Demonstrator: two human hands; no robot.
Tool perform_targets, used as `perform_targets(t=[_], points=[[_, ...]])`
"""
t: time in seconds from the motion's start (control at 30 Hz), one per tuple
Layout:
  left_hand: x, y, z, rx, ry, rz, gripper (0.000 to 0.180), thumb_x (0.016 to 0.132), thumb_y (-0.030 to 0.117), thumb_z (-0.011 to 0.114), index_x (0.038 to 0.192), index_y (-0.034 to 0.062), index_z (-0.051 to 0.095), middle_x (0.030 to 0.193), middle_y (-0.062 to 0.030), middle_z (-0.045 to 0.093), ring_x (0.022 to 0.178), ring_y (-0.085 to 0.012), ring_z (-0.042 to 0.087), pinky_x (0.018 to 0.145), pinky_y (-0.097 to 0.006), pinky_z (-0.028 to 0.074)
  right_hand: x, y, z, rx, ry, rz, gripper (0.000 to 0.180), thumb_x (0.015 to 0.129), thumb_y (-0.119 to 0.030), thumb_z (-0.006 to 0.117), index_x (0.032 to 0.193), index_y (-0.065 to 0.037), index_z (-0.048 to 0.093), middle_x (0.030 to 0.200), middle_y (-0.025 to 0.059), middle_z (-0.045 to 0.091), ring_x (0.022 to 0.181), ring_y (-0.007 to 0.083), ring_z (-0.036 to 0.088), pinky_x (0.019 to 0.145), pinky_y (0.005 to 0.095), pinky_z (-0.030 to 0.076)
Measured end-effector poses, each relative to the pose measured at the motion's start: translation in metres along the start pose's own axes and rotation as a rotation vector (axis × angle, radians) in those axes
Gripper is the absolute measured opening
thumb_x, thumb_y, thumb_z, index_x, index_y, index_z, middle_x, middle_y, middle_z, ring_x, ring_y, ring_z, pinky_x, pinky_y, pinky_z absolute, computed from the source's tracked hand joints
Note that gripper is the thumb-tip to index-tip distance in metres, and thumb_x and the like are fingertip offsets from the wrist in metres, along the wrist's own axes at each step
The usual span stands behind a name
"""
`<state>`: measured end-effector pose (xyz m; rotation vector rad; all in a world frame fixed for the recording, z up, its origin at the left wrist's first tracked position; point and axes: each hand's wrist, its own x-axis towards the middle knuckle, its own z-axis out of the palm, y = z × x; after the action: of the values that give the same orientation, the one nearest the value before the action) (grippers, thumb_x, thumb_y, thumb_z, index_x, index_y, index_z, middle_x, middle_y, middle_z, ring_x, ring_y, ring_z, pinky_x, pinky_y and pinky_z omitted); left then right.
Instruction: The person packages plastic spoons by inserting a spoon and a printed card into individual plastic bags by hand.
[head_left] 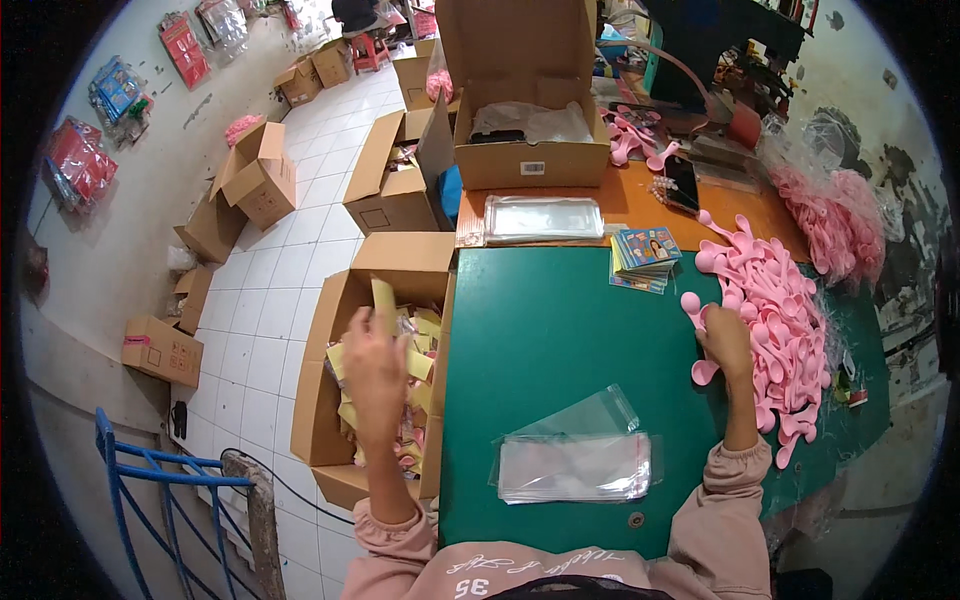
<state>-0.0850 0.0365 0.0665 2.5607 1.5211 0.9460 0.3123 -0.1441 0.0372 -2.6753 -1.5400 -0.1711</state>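
My left hand [375,375] hangs over an open cardboard box [325,410] at the left of the table, its fingers smeared by motion. At its fingertips is a pale yellow packet [383,302]; whether it is gripped or loose I cannot tell. Many similar packets [418,395] with yellow and pink parts fill the box. On the green table, my right hand [727,342] is closed around a pink plastic spoon [691,302] at the left edge of a large heap of pink spoons [775,310]. Another spoon end [704,372] sticks out below that hand.
Clear plastic bags [575,468] lie stacked on the near table. Printed cards [645,255] are piled farther back, beside a clear-wrapped stack [543,218]. A large open carton [530,165], a phone [681,185] and bagged pink pieces [830,215] stand behind. A blue metal rail [170,470] is lower left.
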Motion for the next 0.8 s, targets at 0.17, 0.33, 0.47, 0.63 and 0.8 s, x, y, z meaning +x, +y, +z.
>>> perform_targets(t=[0.17, 0.33, 0.47, 0.63, 0.8], points=[[-0.040, 0.114, 0.036, -0.447, -0.559, 0.250, 0.033, 0.076, 0.020, 0.063, 0.100, 0.0033, 0.051, 0.096, -0.0174, 0.054, 0.086, -0.0328, 0.056, 0.068, -0.041, 0.047, 0.005, -0.006, 0.007, -0.061, -0.026, 0.024, 0.013, 0.070, -0.008, 0.055, 0.081, -0.001, 0.053, 0.077, 0.0177, 0.058, 0.073, 0.0344, 0.058, 0.062, 0.0450, 0.046], [-0.054, 0.126, 0.080, -0.640, -0.750, 0.296, 0.033, 0.074, 0.018, 0.065, 0.099, 0.0044, 0.050, 0.079, -0.0151, 0.055, 0.079, -0.0316, 0.057, 0.066, -0.040, 0.047, 0.002, -0.001, -0.022, 0.154, 0.143, 0.010, 0.015, 0.074, -0.001, 0.049, 0.087, 0.001, 0.055, 0.090, 0.0198, 0.051, 0.086, 0.0350, 0.052, 0.072, 0.0441, 0.044], [-0.051, 0.113, 0.091, -0.694, -0.748, 0.400, 0.029, 0.076, 0.013, 0.064, 0.099, 0.0044, 0.049, 0.084, -0.0116, 0.058, 0.080, -0.0275, 0.060, 0.067, -0.035, 0.049, -0.010, -0.018, -0.054, 0.347, 0.203, -0.165, 0.026, 0.076, 0.004, 0.045, 0.100, 0.001, 0.054, 0.081, 0.0139, 0.047, 0.076, 0.0246, 0.050, 0.065, 0.0327, 0.044], [-0.036, 0.109, 0.084, -1.425, -0.902, -0.172, 0.020, 0.080, 0.011, 0.063, 0.088, 0.0032, 0.047, 0.079, -0.0072, 0.064, 0.075, -0.0099, 0.059, 0.068, -0.024, 0.046, -0.022, -0.076, -0.094, 0.895, 0.066, -0.090, 0.029, 0.075, 0.004, 0.056, 0.104, -0.002, 0.055, 0.077, 0.0088, 0.054, 0.071, 0.0166, 0.058, 0.063, 0.0258, 0.047], [-0.031, 0.107, 0.081, -1.469, -0.924, -0.290, 0.022, 0.079, 0.010, 0.065, 0.089, 0.0042, 0.047, 0.075, -0.0052, 0.064, 0.074, -0.0084, 0.059, 0.066, -0.022, 0.046, -0.026, -0.088, -0.086, 1.075, 0.169, -0.132, 0.027, 0.077, 0.002, 0.060, 0.102, 0.000, 0.049, 0.076, 0.0061, 0.056, 0.066, 0.0114, 0.058, 0.061, 0.0233, 0.048]])
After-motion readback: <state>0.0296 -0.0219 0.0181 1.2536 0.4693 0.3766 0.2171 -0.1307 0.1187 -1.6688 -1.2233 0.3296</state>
